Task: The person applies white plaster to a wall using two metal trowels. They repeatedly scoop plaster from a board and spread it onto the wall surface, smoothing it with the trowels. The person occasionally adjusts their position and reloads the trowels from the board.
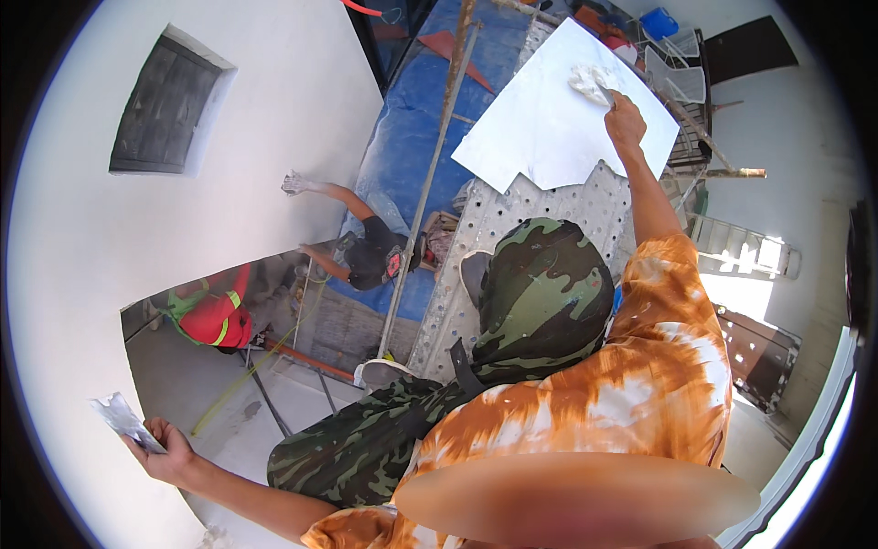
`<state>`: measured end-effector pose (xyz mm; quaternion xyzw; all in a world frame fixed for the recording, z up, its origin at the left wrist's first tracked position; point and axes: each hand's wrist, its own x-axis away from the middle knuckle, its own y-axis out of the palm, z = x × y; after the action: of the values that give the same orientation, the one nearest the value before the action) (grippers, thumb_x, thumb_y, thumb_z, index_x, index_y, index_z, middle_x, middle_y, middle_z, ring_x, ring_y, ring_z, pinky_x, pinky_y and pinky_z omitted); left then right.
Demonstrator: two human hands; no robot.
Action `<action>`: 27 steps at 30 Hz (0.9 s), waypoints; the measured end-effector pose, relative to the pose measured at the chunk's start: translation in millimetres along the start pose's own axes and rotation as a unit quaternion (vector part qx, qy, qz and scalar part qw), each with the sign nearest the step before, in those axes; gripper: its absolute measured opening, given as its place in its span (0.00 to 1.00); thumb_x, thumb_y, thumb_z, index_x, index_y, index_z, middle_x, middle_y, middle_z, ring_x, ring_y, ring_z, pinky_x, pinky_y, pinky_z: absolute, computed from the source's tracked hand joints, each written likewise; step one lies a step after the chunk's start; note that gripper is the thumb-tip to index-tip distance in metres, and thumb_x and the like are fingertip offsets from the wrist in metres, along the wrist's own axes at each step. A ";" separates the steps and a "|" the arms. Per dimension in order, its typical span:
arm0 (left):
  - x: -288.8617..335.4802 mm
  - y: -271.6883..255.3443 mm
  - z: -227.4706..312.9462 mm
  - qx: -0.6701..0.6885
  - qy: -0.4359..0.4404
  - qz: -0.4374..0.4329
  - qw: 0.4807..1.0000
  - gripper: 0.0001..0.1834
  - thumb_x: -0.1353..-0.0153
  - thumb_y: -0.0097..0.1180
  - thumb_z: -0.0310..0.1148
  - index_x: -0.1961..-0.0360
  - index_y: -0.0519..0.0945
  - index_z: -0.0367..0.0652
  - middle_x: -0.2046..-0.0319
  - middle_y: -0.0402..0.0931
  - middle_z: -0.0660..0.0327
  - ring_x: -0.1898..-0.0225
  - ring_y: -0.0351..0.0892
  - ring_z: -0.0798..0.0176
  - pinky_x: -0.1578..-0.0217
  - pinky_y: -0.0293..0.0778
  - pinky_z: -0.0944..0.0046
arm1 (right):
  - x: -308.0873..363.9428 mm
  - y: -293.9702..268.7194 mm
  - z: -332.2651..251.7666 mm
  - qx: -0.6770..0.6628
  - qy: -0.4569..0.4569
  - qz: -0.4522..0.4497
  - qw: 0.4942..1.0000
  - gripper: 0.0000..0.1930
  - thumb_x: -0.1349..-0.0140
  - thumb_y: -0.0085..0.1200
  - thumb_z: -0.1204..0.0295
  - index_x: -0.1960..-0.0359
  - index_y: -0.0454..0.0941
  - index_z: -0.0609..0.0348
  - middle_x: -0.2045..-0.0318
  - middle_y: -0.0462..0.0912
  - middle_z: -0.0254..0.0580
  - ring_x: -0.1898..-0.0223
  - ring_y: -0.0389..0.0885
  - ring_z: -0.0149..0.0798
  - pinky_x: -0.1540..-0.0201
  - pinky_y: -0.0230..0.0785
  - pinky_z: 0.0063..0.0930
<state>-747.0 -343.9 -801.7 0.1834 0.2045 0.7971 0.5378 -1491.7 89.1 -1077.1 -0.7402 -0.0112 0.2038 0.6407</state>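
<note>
My left hand (pixel 171 455) is closed on a broad flat-bladed scraper (pixel 124 418), its metal blade close to the white wall (pixel 69 274). Whether the blade touches the wall I cannot tell. My right arm stretches forward over a white board (pixel 540 101), which lies on a perforated metal platform (pixel 494 229). In my right hand (pixel 626 122) is a putty knife (pixel 605 94), its blade at a heap of white putty (pixel 588 82) on the board. The fingers hide most of the knife's handle.
I am on the raised platform, beside a rusty scaffold pole (pixel 430 174). Below, a person in black (pixel 370 256) reaches toward the wall with a whitened hand; another in red (pixel 219 316) is near the wall's lower edge. Blue sheeting (pixel 412 110) covers floor; white chairs (pixel 677 78) stand far right.
</note>
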 end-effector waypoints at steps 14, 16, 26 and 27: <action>2.1 4.9 -13.6 -0.062 0.004 -0.042 0.997 0.13 0.36 0.61 0.33 0.52 0.79 0.41 0.63 0.76 0.65 0.75 0.63 0.69 0.78 0.57 0.69 | -61.1 81.4 -23.0 0.022 -0.070 -0.102 0.992 0.17 0.41 0.46 0.71 0.53 0.84 0.48 0.58 0.86 0.49 0.53 0.84 0.50 0.49 0.74 0.45; 4.0 9.4 -18.9 -0.078 0.018 -0.046 0.996 0.13 0.36 0.62 0.33 0.52 0.79 0.41 0.63 0.76 0.66 0.75 0.64 0.70 0.78 0.57 0.69 | -57.1 80.1 -18.0 0.019 -0.059 -0.097 0.993 0.16 0.41 0.46 0.70 0.54 0.84 0.48 0.58 0.86 0.50 0.53 0.84 0.51 0.49 0.74 0.45; 6.4 19.2 -28.6 -0.090 0.003 -0.045 0.995 0.11 0.37 0.62 0.33 0.55 0.80 0.44 0.70 0.73 0.67 0.77 0.59 0.70 0.78 0.53 0.68 | -19.4 50.5 34.3 -0.015 0.008 -0.020 1.000 0.21 0.42 0.45 0.75 0.49 0.83 0.43 0.53 0.85 0.41 0.51 0.83 0.47 0.50 0.75 0.41; 8.1 20.3 -30.9 -0.093 -0.006 -0.045 0.995 0.11 0.37 0.62 0.33 0.55 0.80 0.44 0.69 0.74 0.68 0.78 0.59 0.71 0.79 0.53 0.69 | -21.1 54.2 36.3 -0.004 0.001 -0.057 0.998 0.21 0.43 0.45 0.76 0.50 0.83 0.44 0.53 0.85 0.41 0.52 0.83 0.47 0.50 0.75 0.42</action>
<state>-781.5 -347.2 -816.7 0.1281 0.1344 0.7863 0.5893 -1535.9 107.9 -1126.2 -0.7415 -0.0532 0.1660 0.6479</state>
